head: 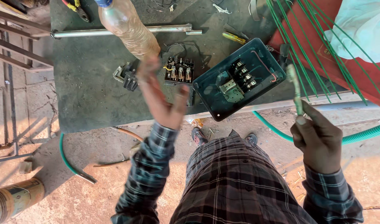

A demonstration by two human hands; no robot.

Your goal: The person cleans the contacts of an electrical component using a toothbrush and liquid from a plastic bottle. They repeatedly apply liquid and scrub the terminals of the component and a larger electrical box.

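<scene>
My left hand (161,97) is blurred with motion, fingers apart, palm up, reaching over the dark workbench (86,91) toward a black switch block (179,71) and a clear plastic bottle (129,29). It holds nothing. My right hand (316,139) is off the bench's front edge, closed around a thin green tool or rod (295,89) that points up. Between the hands lies an open dark green electrical box (239,79) with terminals inside, overhanging the bench edge.
A metal pipe (123,31) lies across the bench's back. Pliers (78,9), a yellow screwdriver (234,38) and a small black part (127,76) lie around. Green wires (318,54) fan over a red surface (364,79). A green hose (364,133) runs below.
</scene>
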